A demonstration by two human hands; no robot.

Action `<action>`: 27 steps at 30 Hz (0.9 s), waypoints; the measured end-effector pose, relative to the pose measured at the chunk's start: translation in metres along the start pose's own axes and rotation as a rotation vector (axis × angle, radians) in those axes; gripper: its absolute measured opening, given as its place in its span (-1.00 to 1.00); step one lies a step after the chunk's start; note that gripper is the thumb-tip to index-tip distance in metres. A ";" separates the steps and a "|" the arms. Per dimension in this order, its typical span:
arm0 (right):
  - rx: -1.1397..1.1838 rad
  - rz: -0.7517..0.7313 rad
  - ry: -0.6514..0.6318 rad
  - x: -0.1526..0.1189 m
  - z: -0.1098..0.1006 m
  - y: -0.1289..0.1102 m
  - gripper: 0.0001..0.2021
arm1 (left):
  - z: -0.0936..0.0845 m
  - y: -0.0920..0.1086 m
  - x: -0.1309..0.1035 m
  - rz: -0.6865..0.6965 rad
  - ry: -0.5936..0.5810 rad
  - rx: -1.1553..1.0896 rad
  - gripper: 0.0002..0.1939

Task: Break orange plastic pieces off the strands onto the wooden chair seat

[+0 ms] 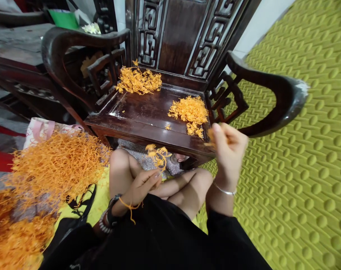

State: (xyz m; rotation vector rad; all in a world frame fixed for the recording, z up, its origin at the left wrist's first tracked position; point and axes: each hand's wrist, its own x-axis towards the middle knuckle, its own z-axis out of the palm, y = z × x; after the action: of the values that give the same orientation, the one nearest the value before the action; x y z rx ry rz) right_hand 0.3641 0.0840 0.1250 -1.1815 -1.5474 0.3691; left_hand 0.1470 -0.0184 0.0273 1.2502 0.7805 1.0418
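Sorting step, by the look of it: orange strands pulled from bulk and dropped in small heaps on seat. Next move, judged only: needs a release over a heap and a fresh pick from the bulk pile, without scattering loose bits.

Left hand (141,185): low over lap, fingers half curled, thumb and fingertips pinching small tuft of orange strands (158,154) that sticks up above fingers. One stray strand (129,207) draped over wrist beside beaded bracelet (104,224).

Right hand (229,150): raised near front right corner of seat, motion-blurred, fingers curled loosely; looks like a few strands nipped at fingertips, but cannot tell for sure.

Outward: dark carved wooden chair (136,118) directly ahead, used as work surface. Two heaps on seat, well apart: back-left heap (138,81) against backrest, right heap (189,110) near right armrest, just above right hand. Tiny loose bit (168,127) between them, near front edge.

Big bulk pile (51,165) of same orange strands on floor to left, spilling over pink-handled bag (42,129). Green textured mat (299,168) on floor to right. Knees bare, crossed under chair front.
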 end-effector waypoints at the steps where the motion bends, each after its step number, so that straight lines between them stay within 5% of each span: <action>1: -0.050 -0.006 -0.086 0.010 0.009 0.012 -0.55 | 0.000 0.002 0.004 0.005 0.004 -0.029 -0.52; 7: -0.703 0.132 -0.062 0.074 0.049 0.099 -0.73 | -0.005 -0.001 0.009 0.000 -0.056 -0.292 -0.55; 11: -0.887 0.149 -0.235 0.082 0.055 0.122 -0.81 | -0.013 -0.011 0.004 0.079 -0.063 -0.527 -0.52; 14: -0.698 0.070 -0.127 0.067 0.057 0.115 -0.69 | -0.020 -0.014 0.006 0.147 -0.014 -0.557 -0.46; 17: -0.193 -0.024 0.039 0.034 0.063 0.087 -0.66 | -0.026 -0.010 0.014 0.114 -0.069 -0.384 -0.43; 18: 0.030 -0.006 -0.025 0.020 0.067 0.075 -0.63 | -0.028 -0.007 0.017 0.095 -0.093 -0.286 -0.43; 20: 0.472 0.103 -0.355 -0.008 0.075 0.051 -0.50 | -0.029 -0.002 0.024 0.065 -0.116 -0.099 -0.45; 23: 0.777 0.299 -0.679 -0.037 0.088 0.028 -0.40 | -0.027 0.001 0.032 0.006 -0.157 0.052 -0.48; 25: 0.738 0.403 -0.674 -0.043 0.095 0.027 -0.53 | -0.026 -0.002 0.032 -0.056 -0.194 0.066 -0.47; 27: 0.637 0.424 -0.531 -0.042 0.100 0.034 -0.56 | -0.025 -0.008 0.030 -0.136 -0.189 0.040 -0.44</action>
State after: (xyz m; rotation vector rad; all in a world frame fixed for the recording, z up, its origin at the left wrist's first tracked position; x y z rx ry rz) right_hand 0.2888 0.0991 0.0403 -0.9194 -1.4236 1.4374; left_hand 0.1366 0.0186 0.0170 1.2912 0.7320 0.7892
